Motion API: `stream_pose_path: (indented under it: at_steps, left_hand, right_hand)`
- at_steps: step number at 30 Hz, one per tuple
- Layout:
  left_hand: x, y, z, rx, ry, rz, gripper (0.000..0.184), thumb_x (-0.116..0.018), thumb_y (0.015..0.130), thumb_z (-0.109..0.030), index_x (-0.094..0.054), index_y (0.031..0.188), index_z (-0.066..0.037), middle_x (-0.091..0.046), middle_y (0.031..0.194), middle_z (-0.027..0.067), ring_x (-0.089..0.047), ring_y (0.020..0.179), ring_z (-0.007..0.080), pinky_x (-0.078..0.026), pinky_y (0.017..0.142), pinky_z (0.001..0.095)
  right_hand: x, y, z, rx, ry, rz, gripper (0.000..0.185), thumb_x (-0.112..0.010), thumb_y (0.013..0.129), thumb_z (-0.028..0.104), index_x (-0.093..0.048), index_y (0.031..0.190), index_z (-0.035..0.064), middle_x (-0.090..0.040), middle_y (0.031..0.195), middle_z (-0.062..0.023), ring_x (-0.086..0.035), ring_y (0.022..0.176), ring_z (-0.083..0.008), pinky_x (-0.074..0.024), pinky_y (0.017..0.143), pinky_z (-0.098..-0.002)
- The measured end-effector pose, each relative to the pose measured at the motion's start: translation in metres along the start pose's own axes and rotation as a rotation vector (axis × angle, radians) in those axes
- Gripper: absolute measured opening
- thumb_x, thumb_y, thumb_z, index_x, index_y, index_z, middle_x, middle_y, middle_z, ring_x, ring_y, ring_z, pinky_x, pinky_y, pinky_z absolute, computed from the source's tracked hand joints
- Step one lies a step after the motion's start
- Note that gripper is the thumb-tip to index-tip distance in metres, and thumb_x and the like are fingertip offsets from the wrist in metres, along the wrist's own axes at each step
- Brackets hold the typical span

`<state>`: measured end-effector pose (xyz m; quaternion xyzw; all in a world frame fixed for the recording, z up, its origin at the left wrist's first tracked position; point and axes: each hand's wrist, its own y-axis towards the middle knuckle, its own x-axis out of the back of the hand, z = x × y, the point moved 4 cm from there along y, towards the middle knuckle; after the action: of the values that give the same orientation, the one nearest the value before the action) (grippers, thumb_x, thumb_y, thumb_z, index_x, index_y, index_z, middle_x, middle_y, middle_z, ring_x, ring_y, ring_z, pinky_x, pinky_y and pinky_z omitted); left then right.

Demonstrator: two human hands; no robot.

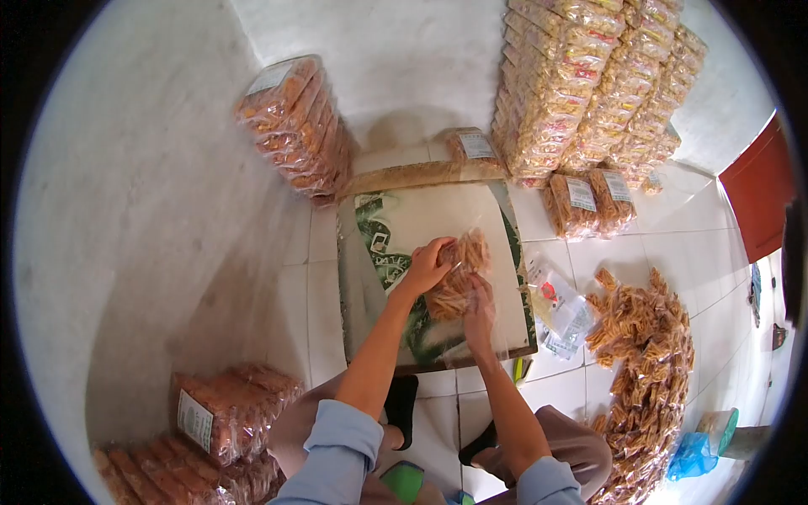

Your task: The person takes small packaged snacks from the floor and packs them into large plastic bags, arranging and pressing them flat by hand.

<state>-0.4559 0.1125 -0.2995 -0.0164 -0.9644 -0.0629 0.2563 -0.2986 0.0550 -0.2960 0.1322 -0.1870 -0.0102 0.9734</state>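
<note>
A person's bare left hand (431, 264) and bare right hand (480, 316) hold a clear plastic bag of golden-brown snack sticks (452, 295) between them, above a low, square, pale-topped table with a green printed pattern (446, 202). The left hand's thumb and fingers close on the bag's upper left side, while the right hand's fingers press in from the lower right. The bag lies directly between the two palms, its long axis slanting from upper right to lower left; both hands touch it, neither standing off. To the right, a long heap of similar bagged snacks (644, 353) spreads over the white tiled floor (547, 391). The bag's underside is hidden, and its transparent film is hard to trace near the right wrist, where a loose flap perhaps hangs
</note>
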Motion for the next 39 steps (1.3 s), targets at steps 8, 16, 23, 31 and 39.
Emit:
stream_pose_path:
  at_steps: [8, 16, 23, 31, 39]
  left_hand:
    - [0.005, -0.008, -0.009, 0.011, -0.095, -0.079, 0.039, -0.053, 0.085, -0.019, -0.043, 0.122, -0.01, -0.044, 0.119, 0.0128, -0.043, 0.105, 0.0268, -0.029, 0.094, 0.041]
    - [0.003, -0.053, -0.018, 0.136, 0.265, -0.562, 0.039, -0.05, 0.089, -0.019, -0.042, 0.126, -0.009, -0.038, 0.121, 0.0141, -0.047, 0.098, 0.0238, -0.042, 0.081, 0.0348]
    - [-0.007, -0.074, -0.023, 0.294, 0.045, -0.476, 0.041, -0.057, 0.081, -0.003, -0.05, 0.121, -0.008, -0.053, 0.101, 0.0117, -0.056, 0.071, 0.0224, -0.047, 0.066, 0.0354]
    - [-0.01, -0.073, -0.016, 0.254, 0.15, -0.347, 0.032, -0.049, 0.084, -0.003, -0.054, 0.116, -0.006, -0.062, 0.094, 0.0166, -0.062, 0.082, 0.0229, -0.049, 0.072, 0.0342]
    - [-0.011, -0.068, -0.034, 0.303, -0.076, -0.309, 0.031, -0.047, 0.09, -0.026, -0.054, 0.111, -0.005, -0.06, 0.087, 0.0126, -0.058, 0.075, 0.0236, -0.046, 0.067, 0.0352]
  right_hand:
    - [0.013, 0.001, 0.01, -0.011, 0.066, 0.056, 0.042, -0.038, 0.079, -0.007, -0.049, 0.118, 0.0034, -0.047, 0.121, -0.0151, -0.044, 0.113, -0.0288, -0.0312, 0.098, -0.0333]
    - [0.029, -0.024, -0.001, -0.294, 0.166, -0.036, 0.029, -0.043, 0.09, 0.014, -0.05, 0.115, 0.0001, -0.053, 0.113, -0.0156, -0.048, 0.108, -0.0244, -0.0354, 0.093, -0.0324]
    - [0.021, -0.027, -0.003, -0.351, 0.207, 0.103, 0.032, -0.047, 0.089, 0.015, -0.051, 0.117, 0.0002, -0.058, 0.108, -0.0109, -0.053, 0.101, -0.0173, -0.0394, 0.087, -0.0275]
    - [0.0, -0.007, 0.028, -0.105, 0.109, 0.186, 0.039, -0.044, 0.082, -0.004, -0.048, 0.121, 0.0006, -0.052, 0.118, -0.0129, -0.05, 0.108, -0.0216, -0.038, 0.091, -0.0298]
    - [-0.005, -0.013, 0.023, -0.042, -0.116, 0.127, 0.04, -0.041, 0.084, 0.001, -0.043, 0.124, 0.003, -0.05, 0.111, -0.0155, -0.046, 0.105, -0.0276, -0.0337, 0.094, -0.0336]
